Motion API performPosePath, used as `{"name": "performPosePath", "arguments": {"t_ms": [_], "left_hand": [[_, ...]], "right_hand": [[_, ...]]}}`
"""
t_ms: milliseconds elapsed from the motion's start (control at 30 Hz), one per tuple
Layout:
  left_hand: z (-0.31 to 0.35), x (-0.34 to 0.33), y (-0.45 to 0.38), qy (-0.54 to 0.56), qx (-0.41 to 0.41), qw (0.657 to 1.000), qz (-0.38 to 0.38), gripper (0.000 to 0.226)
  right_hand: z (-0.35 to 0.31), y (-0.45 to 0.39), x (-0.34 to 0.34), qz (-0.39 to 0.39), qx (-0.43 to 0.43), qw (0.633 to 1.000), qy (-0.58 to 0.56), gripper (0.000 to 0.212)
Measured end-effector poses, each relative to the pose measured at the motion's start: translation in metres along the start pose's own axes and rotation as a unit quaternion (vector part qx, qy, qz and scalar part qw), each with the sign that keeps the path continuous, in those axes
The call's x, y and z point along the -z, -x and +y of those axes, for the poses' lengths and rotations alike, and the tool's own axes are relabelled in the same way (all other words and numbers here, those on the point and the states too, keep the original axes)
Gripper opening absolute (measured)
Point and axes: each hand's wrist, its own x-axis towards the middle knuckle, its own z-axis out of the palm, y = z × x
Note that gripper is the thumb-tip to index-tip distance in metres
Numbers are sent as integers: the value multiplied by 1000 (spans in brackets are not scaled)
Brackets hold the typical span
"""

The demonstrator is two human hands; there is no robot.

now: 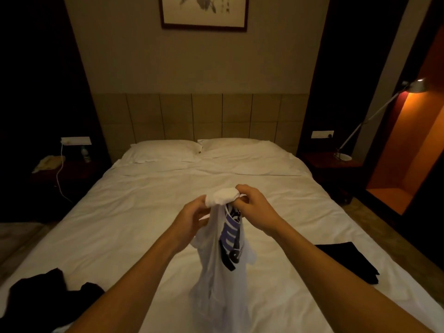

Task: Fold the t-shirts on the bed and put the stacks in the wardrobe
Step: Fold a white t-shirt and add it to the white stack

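Left hand (192,218) and right hand (252,207) pinch the bunched white t-shirt (223,255) aloft above the bed (134,212). Folding step, probably just begun; next, spread it flat toward 12 o'clock.

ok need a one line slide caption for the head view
Both hands, left and right, hold a white t-shirt up over the bed, dark clothes lying either side.

A white cotton t-shirt with a blue and black print (228,239) is held up bunched over the white-sheeted bed (134,212), its hem hanging down. A crumpled black t-shirt (48,292) lies at the near left, and a flat folded black t-shirt (348,260) at the near right.
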Motion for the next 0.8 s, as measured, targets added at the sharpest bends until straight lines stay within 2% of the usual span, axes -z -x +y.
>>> {"name": "performPosePath", "arguments": {"t_ms": [67, 133, 200, 267, 333, 400, 467, 533, 600, 667, 800], "left_hand": [[-4, -7, -3, -122, -43, 991, -14, 30], [-1, -18, -6, -155, -61, 986, 0, 27], [4, -25, -9, -164, -70, 983, 47, 23], [11, -28, -13, -169, -63, 982, 60, 21], [23, -32, -17, -185, -53, 980, 47, 29], [37, -37, -22, -246, -80, 966, 27, 38], [53, -43, -25, -340, -133, 931, 21, 44], [66, -49, -25, -409, -169, 897, 24, 46], [76, -53, -24, -447, -176, 876, 34, 45], [84, -56, -21, -496, -192, 845, 50, 47], [98, -60, -11, -605, -262, 746, 91, 48]], "right_hand": [[1, -2, 1, 16, 0, 1000, 11, 14], [1, -1, 3, 44, -3, 999, 7, 16], [1, -1, 7, 60, -16, 998, 10, 20], [1, 0, 14, 23, -34, 999, -3, 22], [-2, 5, 23, -31, -65, 995, -68, 29], [-8, 8, 35, -36, -102, 982, -157, 27], [-15, 12, 48, -24, -132, 963, -233, 20], [-22, 12, 57, -47, -153, 946, -280, 29], [-29, 11, 62, -73, -163, 933, -311, 43], [-34, 8, 64, -92, -160, 922, -341, 48], [-43, 8, 55, -141, -154, 913, -352, 37]]}}
